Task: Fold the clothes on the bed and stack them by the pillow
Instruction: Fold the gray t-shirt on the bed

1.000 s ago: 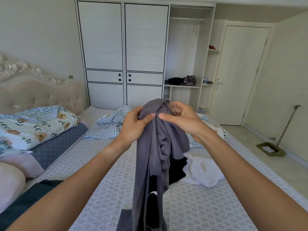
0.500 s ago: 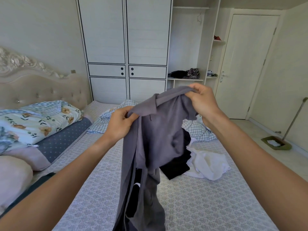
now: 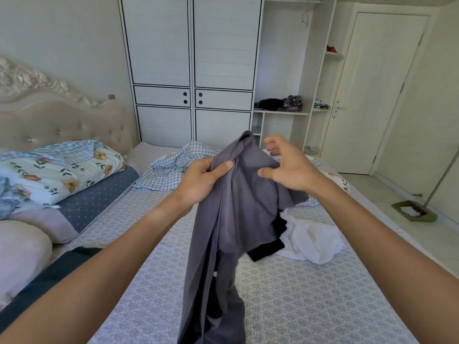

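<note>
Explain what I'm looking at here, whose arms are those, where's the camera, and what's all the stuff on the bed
There is no machine: these are a person's two bare arms, filmed by one camera worn on their head, looking forward and down. The left hand grips a grey garment near its top, so it hangs down toward the bed. The right hand is open with spread fingers, right beside the cloth but not gripping it. On the patterned bed lie a white garment, a black garment partly hidden behind the grey one, and a checked blanket. Pillows and a floral quilt sit by the headboard on the left.
</note>
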